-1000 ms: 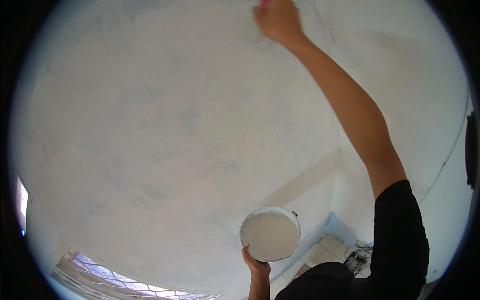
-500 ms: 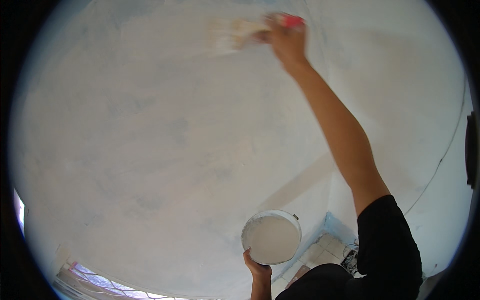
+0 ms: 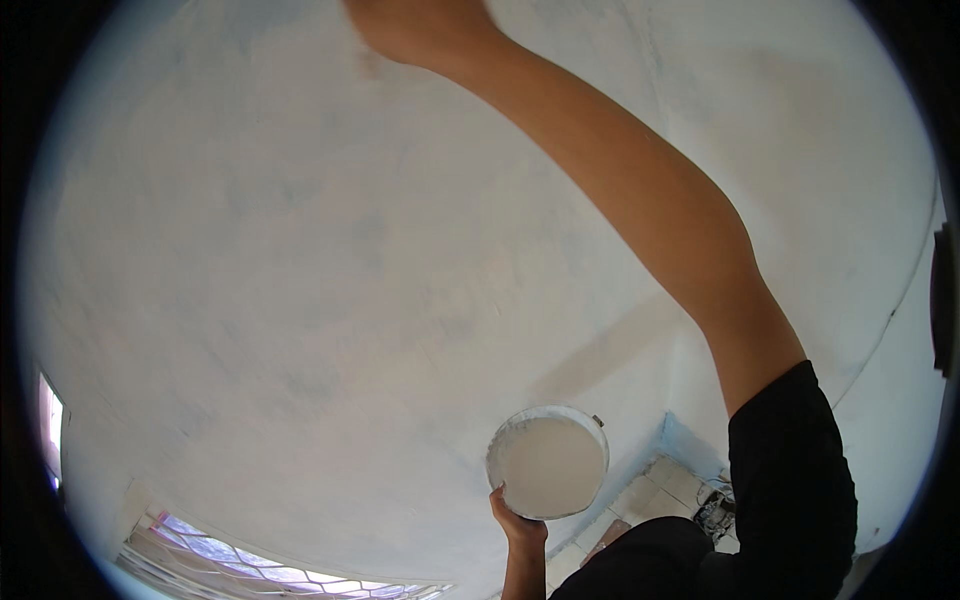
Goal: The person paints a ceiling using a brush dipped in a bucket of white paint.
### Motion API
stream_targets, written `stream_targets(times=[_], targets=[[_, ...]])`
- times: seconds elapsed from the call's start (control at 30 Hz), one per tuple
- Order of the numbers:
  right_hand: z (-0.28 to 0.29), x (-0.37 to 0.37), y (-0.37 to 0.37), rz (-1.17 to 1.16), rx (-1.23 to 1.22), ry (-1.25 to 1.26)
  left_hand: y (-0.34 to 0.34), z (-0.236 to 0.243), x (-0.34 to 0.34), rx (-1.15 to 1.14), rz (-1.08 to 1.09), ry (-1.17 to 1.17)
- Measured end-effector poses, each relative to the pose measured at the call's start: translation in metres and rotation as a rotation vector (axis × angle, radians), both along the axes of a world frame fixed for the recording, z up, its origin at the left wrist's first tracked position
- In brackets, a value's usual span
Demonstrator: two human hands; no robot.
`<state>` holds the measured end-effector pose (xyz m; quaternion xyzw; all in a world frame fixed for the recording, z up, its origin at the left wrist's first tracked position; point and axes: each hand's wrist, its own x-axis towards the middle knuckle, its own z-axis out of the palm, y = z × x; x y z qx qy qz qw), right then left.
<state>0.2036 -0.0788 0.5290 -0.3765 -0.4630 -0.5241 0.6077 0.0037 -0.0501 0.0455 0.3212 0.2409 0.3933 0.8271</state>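
- Bucket (image 3: 547, 410) of pale liquid (image 3: 554, 468) is resting in the left hand (image 3: 521, 523), thumb clamped over the rim, near the wall's (image 3: 250, 240) lower right corner.
- Holding it level is probably guarding against spills.
- Right hand (image 3: 425, 28) is showing high before the wall; I cannot tell its unseen fingers' state.
- Even sweeps are likely suiting the grey patches (image 3: 302, 384).

Beyond the left hand (image 3: 520, 524), a patchy pale wall (image 3: 300, 250) is seen; to the hand's left a grilled window (image 3: 265, 570) is set, to the hand's right pale floor tiles (image 3: 650, 492) are laid.
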Motion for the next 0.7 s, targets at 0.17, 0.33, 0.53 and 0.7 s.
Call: stream_targets(times=[0.17,0.33,0.53,0.7], targets=[[0.048,-0.025,0.007,0.700,0.171,-0.054,-0.006,0.009,0.003,0.015,0.001,0.009],[-0.034,0.083,0.020,1.000,-0.058,0.318,0.006,-0.004,-0.003,0.009,-0.043,0.011],[-0.208,0.256,-0.052,0.519,0.063,0.781,0.004,0.002,0.004,-0.008,-0.025,0.046],[-0.207,0.268,-0.039,-0.329,-0.113,0.769,0.004,0.001,-0.003,-0.005,-0.030,0.019]])
